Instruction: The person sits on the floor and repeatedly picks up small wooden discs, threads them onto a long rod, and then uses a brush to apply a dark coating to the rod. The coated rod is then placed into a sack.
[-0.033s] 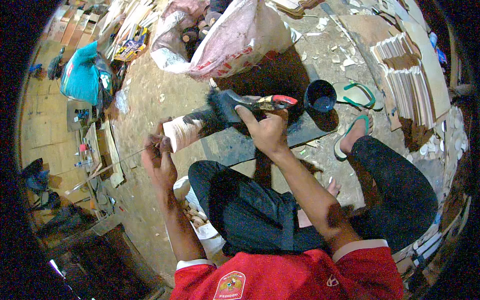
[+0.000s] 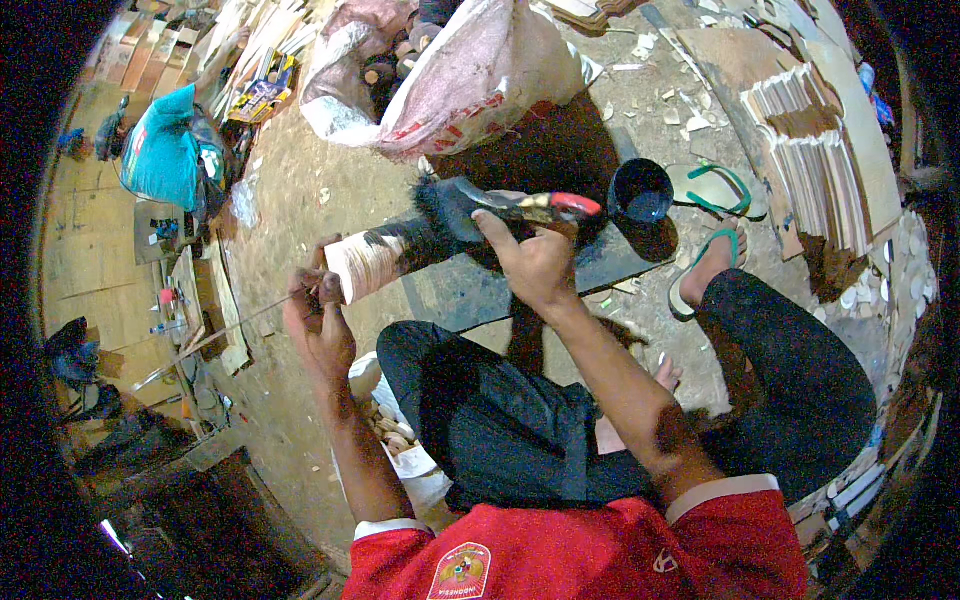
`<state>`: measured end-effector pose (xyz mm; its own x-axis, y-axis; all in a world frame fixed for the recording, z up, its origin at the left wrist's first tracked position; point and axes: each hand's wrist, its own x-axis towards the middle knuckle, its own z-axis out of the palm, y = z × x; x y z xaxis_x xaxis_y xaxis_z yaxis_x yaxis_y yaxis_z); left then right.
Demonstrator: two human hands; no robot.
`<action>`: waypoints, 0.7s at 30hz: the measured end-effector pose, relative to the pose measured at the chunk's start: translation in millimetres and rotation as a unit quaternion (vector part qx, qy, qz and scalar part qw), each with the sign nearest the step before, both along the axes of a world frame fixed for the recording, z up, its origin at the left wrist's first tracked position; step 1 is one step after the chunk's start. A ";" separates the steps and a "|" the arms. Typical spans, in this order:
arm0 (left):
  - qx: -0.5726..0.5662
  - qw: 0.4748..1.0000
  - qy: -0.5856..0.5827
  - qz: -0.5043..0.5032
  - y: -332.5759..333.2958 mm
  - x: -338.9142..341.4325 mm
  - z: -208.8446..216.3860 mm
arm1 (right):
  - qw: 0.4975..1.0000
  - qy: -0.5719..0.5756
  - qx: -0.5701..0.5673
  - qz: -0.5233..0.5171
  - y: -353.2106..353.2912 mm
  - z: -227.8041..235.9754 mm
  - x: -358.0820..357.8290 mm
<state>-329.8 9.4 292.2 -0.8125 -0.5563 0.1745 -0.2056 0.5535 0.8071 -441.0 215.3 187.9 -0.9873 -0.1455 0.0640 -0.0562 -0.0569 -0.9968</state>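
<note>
Pale ribbed block (image 2: pixel 365 266) up over the dark board (image 2: pixel 455 300), left grip (image 2: pixel 325 325) raised and closed on its bare end, right grip (image 2: pixel 541 265) stretched forward, wrapped round the black brush (image 2: pixel 464 210), bristles (image 2: pixel 429 202) at the block's black-coated right part, dark cup (image 2: pixel 622 206) off to the right

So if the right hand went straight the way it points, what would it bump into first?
Beyond the brush it holds, the right hand would probably meet the big pinkish sack, though depth is unclear.

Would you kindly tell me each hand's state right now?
Left hand: closed on a thin stick beside the wood.
Right hand: closed, holding the brush.
</note>
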 end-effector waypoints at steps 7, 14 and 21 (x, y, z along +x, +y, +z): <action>-0.056 0.986 -0.013 0.157 -9.6 -9.5 -11.4 | 0.995 -0.031 0.092 0.038 17.7 -74.5 17.2; 0.025 0.983 0.036 0.181 -11.7 22.0 -31.1 | 0.986 -0.107 0.110 0.062 26.0 -85.3 -0.4; 0.133 0.969 -0.004 0.207 -40.7 72.7 -20.4 | 0.980 0.073 -0.077 0.171 -5.7 -47.5 36.8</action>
<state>-257.1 -31.3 271.8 -0.5114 -0.8590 -0.0263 -0.3726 0.1940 0.9075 -404.2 209.6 140.4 -0.8614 -0.4429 0.2488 -0.1499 -0.2463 -0.9575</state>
